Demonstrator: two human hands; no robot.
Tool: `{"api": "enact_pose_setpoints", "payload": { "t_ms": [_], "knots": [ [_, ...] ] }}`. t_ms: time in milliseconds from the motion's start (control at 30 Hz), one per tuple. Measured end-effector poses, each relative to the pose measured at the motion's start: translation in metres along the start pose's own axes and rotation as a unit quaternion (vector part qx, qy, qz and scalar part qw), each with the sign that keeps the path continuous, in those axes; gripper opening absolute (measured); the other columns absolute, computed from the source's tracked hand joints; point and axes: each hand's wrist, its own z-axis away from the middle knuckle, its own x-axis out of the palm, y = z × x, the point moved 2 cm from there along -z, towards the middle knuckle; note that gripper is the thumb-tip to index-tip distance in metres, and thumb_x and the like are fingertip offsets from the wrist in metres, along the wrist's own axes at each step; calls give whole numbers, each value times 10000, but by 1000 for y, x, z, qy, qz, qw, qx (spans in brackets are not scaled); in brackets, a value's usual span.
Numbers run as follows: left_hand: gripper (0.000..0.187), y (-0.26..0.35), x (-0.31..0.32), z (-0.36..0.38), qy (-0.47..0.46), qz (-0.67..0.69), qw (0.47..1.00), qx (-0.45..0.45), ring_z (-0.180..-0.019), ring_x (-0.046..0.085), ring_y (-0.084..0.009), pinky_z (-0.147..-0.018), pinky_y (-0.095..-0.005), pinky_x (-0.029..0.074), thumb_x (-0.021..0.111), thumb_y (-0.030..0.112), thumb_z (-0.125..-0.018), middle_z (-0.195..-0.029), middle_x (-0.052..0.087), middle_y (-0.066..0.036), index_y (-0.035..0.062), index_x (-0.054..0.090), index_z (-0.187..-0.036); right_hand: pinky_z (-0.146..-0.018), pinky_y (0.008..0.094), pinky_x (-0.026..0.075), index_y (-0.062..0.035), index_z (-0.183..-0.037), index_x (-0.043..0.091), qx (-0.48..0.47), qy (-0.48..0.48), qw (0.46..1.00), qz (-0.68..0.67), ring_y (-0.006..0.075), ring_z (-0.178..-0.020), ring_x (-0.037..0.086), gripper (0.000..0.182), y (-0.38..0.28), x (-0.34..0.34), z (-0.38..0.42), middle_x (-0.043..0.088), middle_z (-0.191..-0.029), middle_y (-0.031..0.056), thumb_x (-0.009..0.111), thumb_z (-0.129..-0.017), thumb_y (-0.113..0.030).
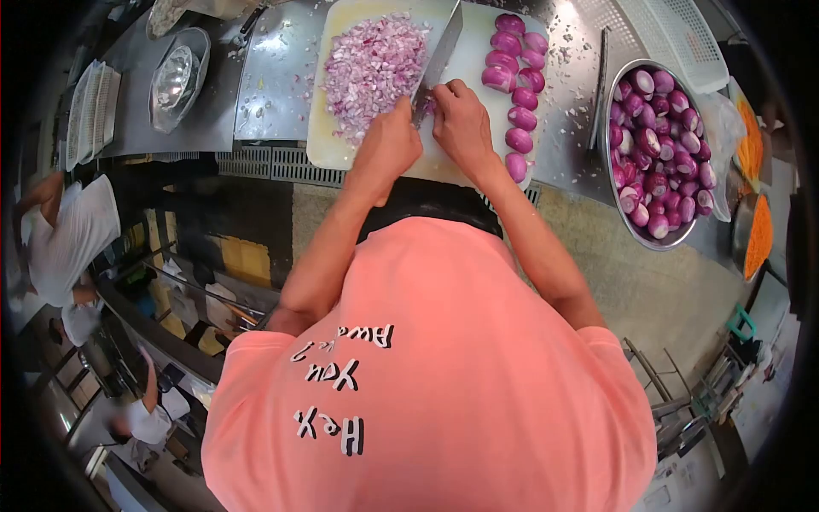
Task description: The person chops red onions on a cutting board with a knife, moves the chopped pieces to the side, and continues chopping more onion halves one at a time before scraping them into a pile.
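My left hand [388, 147] is closed round the handle of a knife [441, 51], whose blade points away from me across the white cutting board [471, 26]. Just right of the blade, my right hand [462, 126] has its fingers curled over a piece of red onion [429, 108], mostly hidden by the fingers. A wide heap of chopped red onion [375, 72] covers the left part of the board. Along its right side, peeled red onions [522, 118] lie in rows, several of them beside my right hand.
A steel bowl [616, 175] full of peeled onions stands to the right. Beyond it are a white plastic basket [682, 43] and a bowl of orange shreds [758, 239]. On the left are a metal bowl [177, 77] and stacked white baskets [92, 111]. People in white work behind.
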Motion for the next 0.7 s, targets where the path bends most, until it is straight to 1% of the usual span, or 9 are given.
{"api": "enact_pose_setpoints", "payload": {
  "t_ms": [100,233,300,400,433,500,567,633,700],
  "knots": [
    [191,16,-18,7,-13,9,1000,13,-829,604,-506,-719,-545,453,514,60,-880,-799,604,-329,-54,483,-1030,-713,473,480,-21,-925,582,-2,12,1000,-22,381,-837,568,141,3,1,-2,550,-884,171,575,-786,2],
    [175,3,11,-2,-5,-31,998,-61,-823,610,-499,-719,-565,464,497,33,-867,-809,606,-342,-65,496,-1012,-710,469,477,-19,-936,584,3,17,999,-48,382,-840,571,145,4,3,2,549,-886,175,580,-794,10],
    [216,3,6,-7,46,8,995,89,-739,604,-530,-663,-590,472,482,-24,-793,-724,595,-348,-93,490,-997,-708,469,477,-19,-942,586,-5,18,997,-71,384,-843,573,151,3,2,1,550,-889,177,580,-795,17],
    [213,16,-15,13,40,11,993,108,-694,596,-526,-632,-581,472,496,-52,-763,-689,589,-335,-97,484,-971,-705,468,481,-18,-961,598,18,4,999,-47,395,-836,579,171,4,-1,2,560,-895,181,578,-799,34],
    [213,16,-14,14,42,9,993,108,-694,596,-526,-632,-581,472,496,-52,-763,-689,589,-335,-97,484,-971,-705,468,481,-18,-961,598,16,6,999,-49,395,-836,579,171,3,-2,1,560,-895,181,578,-799,34],
    [165,7,1,16,28,-5,997,68,-698,591,-506,-630,-567,451,481,-7,-847,-658,566,-320,-84,494,-993,-701,467,481,-14,-961,596,21,0,999,-47,395,-830,582,179,3,-1,1,565,-895,182,582,-791,38],
    [159,-2,8,13,40,-14,995,87,-699,589,-508,-623,-568,444,485,0,-853,-658,565,-314,-81,494,-989,-700,470,481,-12,-955,596,17,2,998,-54,397,-827,582,176,1,-1,3,566,-890,183,585,-786,39],
    [160,18,-16,19,25,11,996,79,-713,589,-516,-621,-564,444,491,9,-858,-679,574,-319,-79,488,-991,-698,472,481,-11,-948,596,15,9,999,-51,398,-823,583,174,3,-3,3,566,-884,184,587,-781,39],
    [165,21,-16,21,-12,-24,998,51,-743,591,-518,-645,-556,453,497,26,-868,-712,588,-317,-74,489,-998,-698,476,481,-10,-929,596,15,22,996,-87,401,-814,583,163,7,-2,5,568,-876,184,586,-774,42]
  ]
}}
